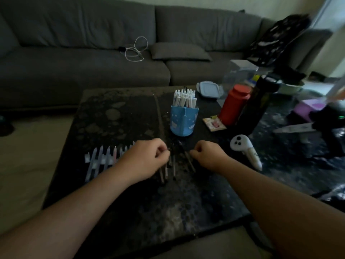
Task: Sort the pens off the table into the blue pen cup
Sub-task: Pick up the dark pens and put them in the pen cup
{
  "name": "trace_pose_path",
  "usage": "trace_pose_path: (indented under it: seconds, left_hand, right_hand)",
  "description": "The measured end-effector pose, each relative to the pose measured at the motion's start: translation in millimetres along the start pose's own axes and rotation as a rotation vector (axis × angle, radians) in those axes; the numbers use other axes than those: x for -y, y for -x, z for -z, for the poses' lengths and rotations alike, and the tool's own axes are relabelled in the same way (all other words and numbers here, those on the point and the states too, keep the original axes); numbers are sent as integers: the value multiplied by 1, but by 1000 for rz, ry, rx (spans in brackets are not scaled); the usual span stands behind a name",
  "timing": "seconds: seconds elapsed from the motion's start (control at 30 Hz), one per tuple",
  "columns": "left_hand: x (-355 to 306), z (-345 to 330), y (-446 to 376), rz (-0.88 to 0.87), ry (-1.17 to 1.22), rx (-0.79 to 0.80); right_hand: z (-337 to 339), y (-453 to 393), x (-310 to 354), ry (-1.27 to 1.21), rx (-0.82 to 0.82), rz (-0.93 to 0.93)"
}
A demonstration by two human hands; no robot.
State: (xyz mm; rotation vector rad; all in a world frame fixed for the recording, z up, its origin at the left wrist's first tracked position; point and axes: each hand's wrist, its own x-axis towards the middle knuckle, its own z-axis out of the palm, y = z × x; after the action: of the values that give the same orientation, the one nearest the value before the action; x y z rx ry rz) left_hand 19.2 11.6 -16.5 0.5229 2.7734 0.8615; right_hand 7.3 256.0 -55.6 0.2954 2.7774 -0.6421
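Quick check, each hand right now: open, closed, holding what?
Left hand: fingers curled around dark pens.
Right hand: fingers curled; whether it holds anything cannot be told.

Pens partly under left hand

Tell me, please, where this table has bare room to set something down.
The far-left stretch of the table, left of the blue pen cup, is bare, as is the near edge. Crowded: the red canister side and the pens by both hands.

A dim room: a grey sofa behind a dark mottled table on pale floor.
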Motion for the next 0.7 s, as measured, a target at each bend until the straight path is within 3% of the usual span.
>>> trace_pose_path:
  seconds: [0.23, 0.43, 0.7]
  left_hand:
    - [9, 3, 38, 120, 288, -111]
    - [35, 6, 44, 179, 579, -211]
    - [48, -9, 17, 236, 717, -163]
  right_hand:
    - [-21, 17, 13, 118, -28, 3]
    - [-20, 11, 30, 64, 18, -98]
    - [-23, 8, 15, 173, -11, 31]
